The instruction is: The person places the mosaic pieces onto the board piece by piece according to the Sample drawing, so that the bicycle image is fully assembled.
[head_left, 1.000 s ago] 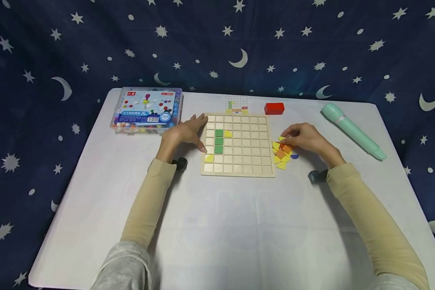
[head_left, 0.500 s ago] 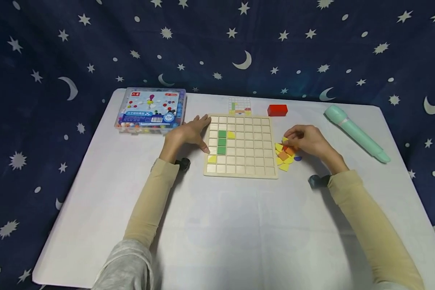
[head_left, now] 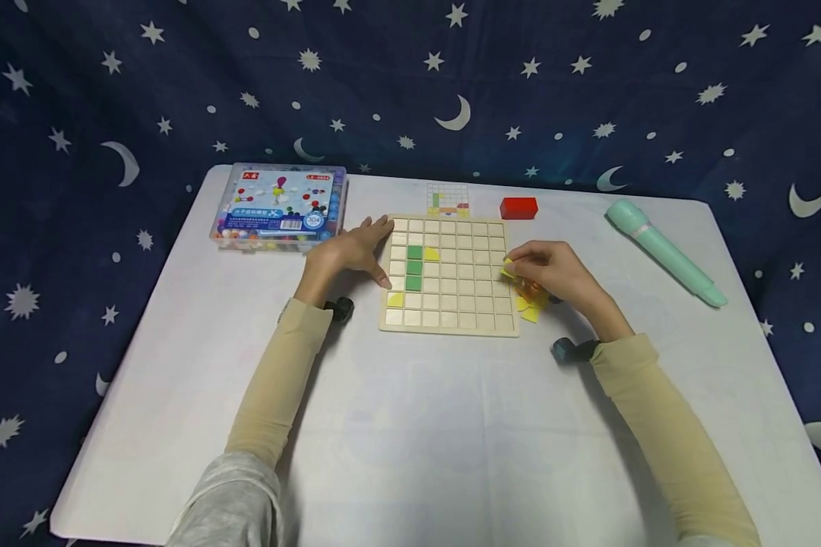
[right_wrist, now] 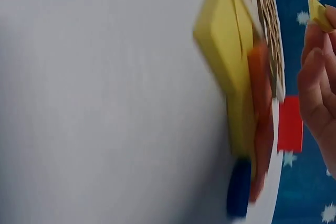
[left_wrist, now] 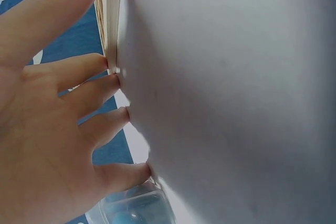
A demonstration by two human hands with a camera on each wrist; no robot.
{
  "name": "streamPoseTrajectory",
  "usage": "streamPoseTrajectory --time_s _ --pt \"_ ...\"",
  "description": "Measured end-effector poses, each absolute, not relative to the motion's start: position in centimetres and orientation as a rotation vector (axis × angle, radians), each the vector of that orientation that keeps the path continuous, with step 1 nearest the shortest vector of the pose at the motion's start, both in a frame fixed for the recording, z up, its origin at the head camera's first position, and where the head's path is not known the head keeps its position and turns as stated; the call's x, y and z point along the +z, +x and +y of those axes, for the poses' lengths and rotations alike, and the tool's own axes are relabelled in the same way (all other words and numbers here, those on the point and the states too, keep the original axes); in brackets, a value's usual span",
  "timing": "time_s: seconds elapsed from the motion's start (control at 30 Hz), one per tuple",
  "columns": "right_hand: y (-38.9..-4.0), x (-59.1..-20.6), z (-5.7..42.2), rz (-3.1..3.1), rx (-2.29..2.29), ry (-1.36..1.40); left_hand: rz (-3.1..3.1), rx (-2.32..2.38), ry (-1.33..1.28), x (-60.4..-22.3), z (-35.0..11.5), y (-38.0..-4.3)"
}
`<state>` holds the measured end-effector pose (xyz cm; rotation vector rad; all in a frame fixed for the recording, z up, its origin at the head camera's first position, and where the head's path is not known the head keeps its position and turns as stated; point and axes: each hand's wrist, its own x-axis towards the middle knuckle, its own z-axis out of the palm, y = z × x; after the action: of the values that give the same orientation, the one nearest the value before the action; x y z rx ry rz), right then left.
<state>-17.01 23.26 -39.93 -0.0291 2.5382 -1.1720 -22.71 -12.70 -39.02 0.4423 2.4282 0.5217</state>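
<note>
A wooden grid board [head_left: 451, 311] lies mid-table, with several green tiles [head_left: 414, 267] stacked in one column and two yellow tiles in its cells, one of them a yellow tile [head_left: 432, 254] beside the top green one. Against the board's left edge rests my left hand [head_left: 349, 254], fingers spread; the left wrist view shows its fingertips [left_wrist: 107, 64] touching the board's side and the table. My right hand [head_left: 554, 273] pinches a yellow tile [right_wrist: 318, 13] between thumb and fingers, raised over the board's right edge. Below it lies a pile of yellow and orange tiles [head_left: 532, 302], partly covered by the hand.
Behind the board lies a small grid pattern card [head_left: 448, 199], with a red block [head_left: 518, 208] to its right. A clear plastic box of beads [head_left: 278, 209] stands at the back left. A mint-green stick-shaped object [head_left: 667, 253] lies at the right.
My right hand has lifted the yellow tile off the pile and moved left to the board's right edge. The left hand keeps its place on the board.
</note>
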Motion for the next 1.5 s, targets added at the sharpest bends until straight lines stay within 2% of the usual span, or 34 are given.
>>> streamPoseTrajectory --time_s 0.4,0.87,1.5 --pt "-16.9 -40.4 19.3 2.390 -1.228 -0.202 2.424 0.505 0.465 -39.2 -12.7 -22.9" --pt "-16.7 -40.7 15.2 2.365 -1.206 -0.229 2.411 0.499 0.456 -39.4 -12.8 -23.1" --pt "-17.6 -40.9 10.2 2.343 -1.108 -0.453 2.396 0.486 0.450 -39.1 -12.6 -23.5"
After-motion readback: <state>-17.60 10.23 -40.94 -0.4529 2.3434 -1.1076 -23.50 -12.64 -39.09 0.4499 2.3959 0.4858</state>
